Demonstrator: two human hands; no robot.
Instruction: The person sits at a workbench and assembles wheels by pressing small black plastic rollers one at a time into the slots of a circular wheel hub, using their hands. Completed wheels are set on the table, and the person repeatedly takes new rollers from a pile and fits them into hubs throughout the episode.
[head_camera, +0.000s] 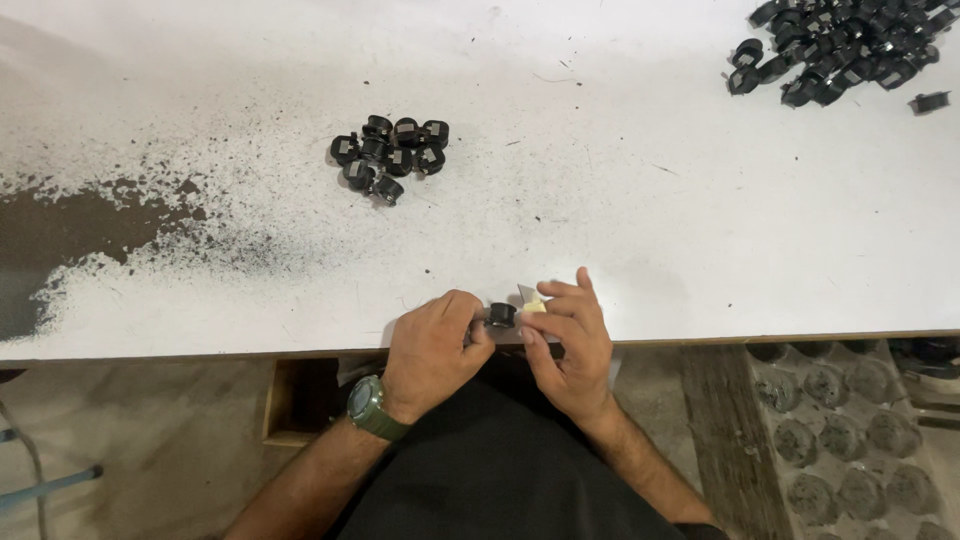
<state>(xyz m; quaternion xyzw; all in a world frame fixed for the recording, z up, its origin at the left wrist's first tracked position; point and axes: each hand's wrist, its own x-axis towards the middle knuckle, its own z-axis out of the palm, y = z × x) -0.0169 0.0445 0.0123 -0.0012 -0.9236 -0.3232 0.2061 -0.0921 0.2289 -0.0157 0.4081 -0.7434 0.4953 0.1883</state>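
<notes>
My left hand (435, 345), with a green watch on its wrist, pinches a small black plastic part (501, 315) at the near edge of the white table (600, 180). My right hand (570, 340) sits right beside it and grips a small blade with a pale yellowish handle (531, 300), the tip touching the black part. A cluster of several similar black parts (388, 155) lies on the table further out, left of centre. A bigger pile of the same black parts (845, 45) fills the far right corner.
The table's white coating is worn away to dark patches at the left (80, 225). Below the table edge on the right lies a grey moulded tray with round pockets (850, 440) next to a wooden plank (715, 430). A wooden box (295, 400) sits under the table.
</notes>
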